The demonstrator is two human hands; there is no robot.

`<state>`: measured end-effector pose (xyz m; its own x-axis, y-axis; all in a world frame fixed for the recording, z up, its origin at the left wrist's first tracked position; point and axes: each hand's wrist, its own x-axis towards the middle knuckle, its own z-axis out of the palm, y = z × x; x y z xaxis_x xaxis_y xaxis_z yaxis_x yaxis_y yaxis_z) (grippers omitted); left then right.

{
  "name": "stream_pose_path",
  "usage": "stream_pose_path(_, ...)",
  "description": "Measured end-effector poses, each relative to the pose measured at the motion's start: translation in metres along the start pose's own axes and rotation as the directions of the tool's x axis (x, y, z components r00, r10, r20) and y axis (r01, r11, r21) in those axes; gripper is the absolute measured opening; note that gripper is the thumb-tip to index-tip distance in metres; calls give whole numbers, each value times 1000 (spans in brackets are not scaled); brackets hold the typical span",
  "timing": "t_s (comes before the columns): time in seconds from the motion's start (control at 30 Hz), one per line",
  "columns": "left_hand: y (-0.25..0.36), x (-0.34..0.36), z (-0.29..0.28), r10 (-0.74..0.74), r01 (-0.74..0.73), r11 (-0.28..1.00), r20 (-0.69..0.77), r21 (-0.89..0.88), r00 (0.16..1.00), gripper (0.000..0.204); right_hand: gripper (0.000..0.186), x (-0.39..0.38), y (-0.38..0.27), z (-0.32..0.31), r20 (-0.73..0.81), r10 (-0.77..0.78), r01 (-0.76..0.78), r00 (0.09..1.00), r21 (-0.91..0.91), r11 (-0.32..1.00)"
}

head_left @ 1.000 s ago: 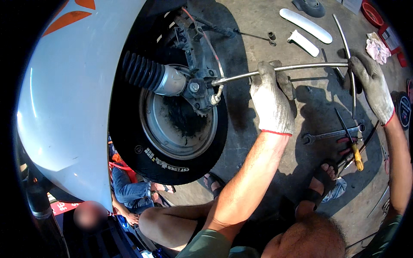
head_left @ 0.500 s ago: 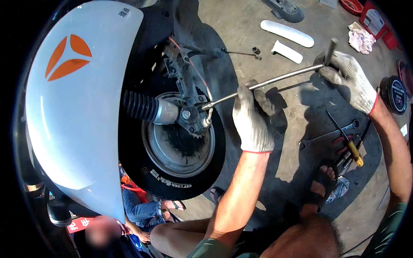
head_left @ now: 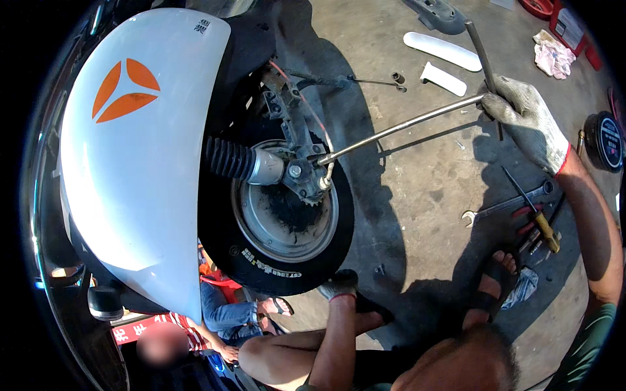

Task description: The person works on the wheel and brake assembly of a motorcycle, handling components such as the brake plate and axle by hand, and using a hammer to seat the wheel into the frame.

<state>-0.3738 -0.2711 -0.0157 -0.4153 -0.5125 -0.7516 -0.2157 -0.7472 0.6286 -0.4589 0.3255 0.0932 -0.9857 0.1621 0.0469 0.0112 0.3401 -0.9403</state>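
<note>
My right hand point(head_left: 527, 120), in a whitish knitted glove, is closed around the head of a long T-handle wrench point(head_left: 404, 129), where its crossbar meets the shaft. The shaft slants left to the hub fittings, its far end against the bracket by the silver bolt point(head_left: 295, 171). Low at the tire point(head_left: 261, 277), my gloved left hand point(head_left: 339, 285) is partly in shadow; its fingers are hard to make out, and whether they touch the rubber is unclear. The wheel belongs to a scooter with a white body panel point(head_left: 137, 195) bearing orange shapes.
A combination wrench point(head_left: 508, 203) and a yellow-handled screwdriver point(head_left: 544, 228) lie by my foot. Two white plastic pieces point(head_left: 443, 51) point(head_left: 445, 79), a pinkish rag point(head_left: 554, 55) and a round black container point(head_left: 603, 142) are on the floor. Another person in jeans point(head_left: 225, 309) sits beyond the wheel.
My left hand has left the wrench shaft and dropped to the lower edge of the tire. My right hand stays on the wrench head, whose crossbar has turned and shows longer.
</note>
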Motion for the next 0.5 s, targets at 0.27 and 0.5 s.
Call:
stream_pose_path(0.27, -32, 13, 65, -73, 79, 994, 79, -81, 994, 30, 31, -14, -35, -31, -59, 31, -37, 998, -106, 994)
stream_pose_path(0.5, 6, 24, 55, -29, 24, 989, -31, -143, 999, 21, 29, -1, -41, -19, 4, -7, 7, 1000, -72, 997)
